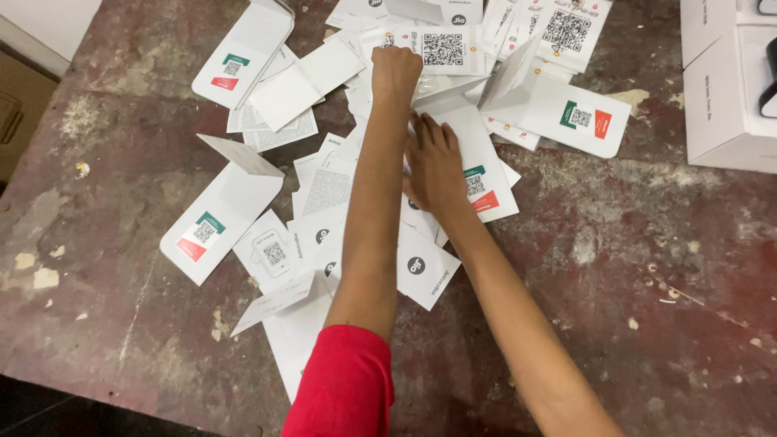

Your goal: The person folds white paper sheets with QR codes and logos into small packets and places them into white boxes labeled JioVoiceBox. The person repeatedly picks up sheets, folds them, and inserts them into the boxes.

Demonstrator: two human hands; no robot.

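Note:
A loose heap of white paper sleeves and small cards (324, 186), many with square printed codes and green and red labels, covers the middle of a worn dark red table (615, 259). My left hand (396, 71), on an arm with a red sleeve, reaches far over the heap. Its fingers are curled at the edge of a raised white folded card (453, 95). My right hand (433, 166) lies flat with fingers spread on a long white sleeve (486, 174) with a green and red label. The two forearms run side by side, almost touching.
White cardboard boxes (720, 89) stand at the table's far right corner. More white sleeves lie to the left (214, 231) and far left (243, 53). A brown panel (16, 113) borders the table's left edge. Paper scraps dot the scuffed surface.

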